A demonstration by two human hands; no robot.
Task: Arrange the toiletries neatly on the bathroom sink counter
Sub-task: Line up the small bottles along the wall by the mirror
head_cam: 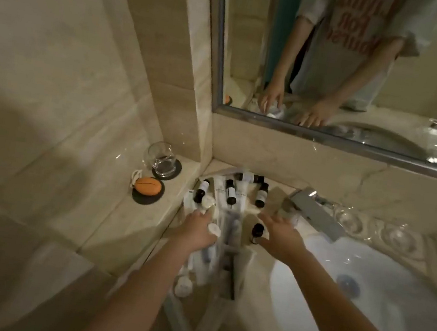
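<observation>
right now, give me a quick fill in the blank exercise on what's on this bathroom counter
1. The orange soap lies on a dark round ____.
2. The empty glass stands on the ledge ____ the orange soap, nearer the mirror.
3. The left hand and right hand reach over a jumble of small dark ____ and white tubes.
4. The chrome faucet points over the white ____.

Missing words: coaster; behind; bottles; basin

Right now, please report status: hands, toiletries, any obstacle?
Left hand on white tubes, grip unclear. Right hand open beside small dark bottle. Toiletries lie jumbled. Faucet close at right.
</observation>
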